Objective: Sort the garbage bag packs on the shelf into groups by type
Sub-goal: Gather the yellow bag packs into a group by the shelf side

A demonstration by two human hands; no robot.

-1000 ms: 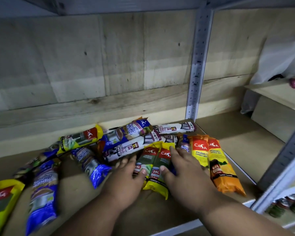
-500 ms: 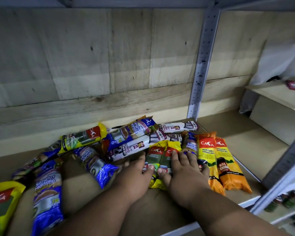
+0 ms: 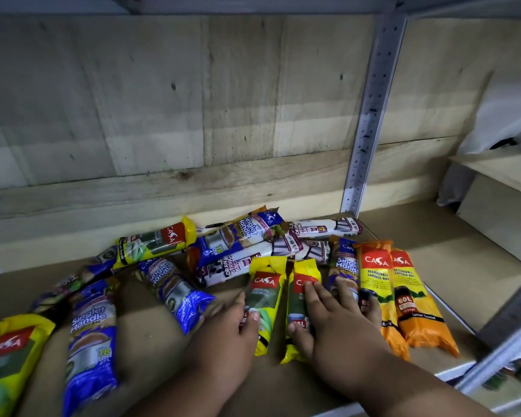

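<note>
Squaring up the two yellow 25L packs is the step in hand, as I judge it: your left hand [image 3: 223, 329] lies flat with its thumb touching the left yellow 25L pack [image 3: 265, 299], and your right hand [image 3: 334, 320] rests with straight, spread fingers across the right yellow 25L pack [image 3: 298, 308] and onto the blue Singlet Handle pack [image 3: 342, 266] beside it; neither hand grips anything. Press lightly and slide both yellow packs together, long sides parallel, so the slick wrappers do not ride over one another. Keep them near the shelf's [image 3: 151, 326] front edge, which sits just below your wrists, but do not let an end overhang it. To the right, the two orange 60L packs [image 3: 403, 296] lie just beside your fingers and close to the shelf's right edge, so little room remains there. Bare board toward the front between the yellow pair and another blue Singlet Handle pack [image 3: 175, 290] gives the best room. White Draw String packs [image 3: 253, 260] crowd the back edge.
</note>
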